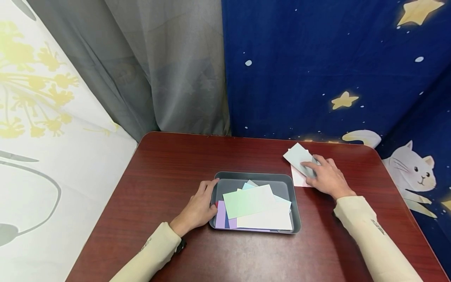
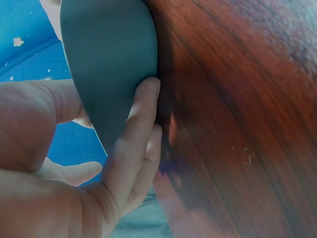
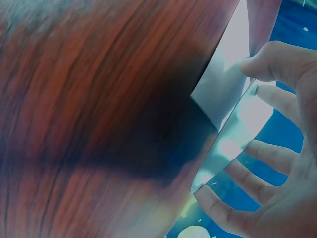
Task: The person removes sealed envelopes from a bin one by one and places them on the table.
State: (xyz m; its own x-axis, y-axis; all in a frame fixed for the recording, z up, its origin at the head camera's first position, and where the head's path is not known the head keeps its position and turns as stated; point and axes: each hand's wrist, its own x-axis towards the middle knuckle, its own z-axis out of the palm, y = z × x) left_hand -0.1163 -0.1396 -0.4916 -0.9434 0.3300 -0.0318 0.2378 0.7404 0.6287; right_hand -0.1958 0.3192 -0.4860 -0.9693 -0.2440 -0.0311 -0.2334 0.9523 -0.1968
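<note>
My left hand (image 1: 199, 205) grips the left end of a grey tray (image 1: 295, 223), thumb on the inner side and fingers along the outer wall. In the left wrist view, the tray wall (image 2: 111, 54) stands between thumb and fingers. Several paper cards lie in the tray, with a pale green card (image 1: 243, 201) on top and purple cards (image 1: 220, 215) at the left. To the right of the tray, my right hand (image 1: 327, 176) holds a pale blue-white card (image 1: 297, 154) by its edges, above a pinkish-white card (image 1: 298, 180) on the table.
The reddish-brown wooden table (image 1: 169, 168) extends around the tray. A grey curtain (image 1: 186, 70) and a blue star-patterned curtain (image 1: 299, 78) hang behind its far edge. White patterned cloth (image 1: 70, 188) lies beyond the left edge.
</note>
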